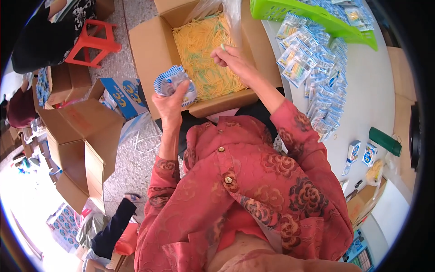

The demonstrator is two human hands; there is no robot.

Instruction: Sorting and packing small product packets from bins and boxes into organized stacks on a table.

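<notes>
My left hand (170, 108) is closed around a bunch of clear plastic packets (174, 84) with blue-and-white striped edges. It holds them over the near left side of an open cardboard box (152, 50). Many thin yellow sticks (204, 41), with some pale green ones among them, fill the box. Above these sticks is my right hand (233, 63), its fingers curled together. A small pale green bit shows at its fingertips; whether that is a stick's end or something worn on a finger, I cannot tell.
On the white table (376, 99) at right lie a heap of filled packets (312, 72), a green plastic basket (312, 18) and a dark green case (385, 141). Leftward are an open carton (81, 127), a red stool (93, 43) and other people's limbs.
</notes>
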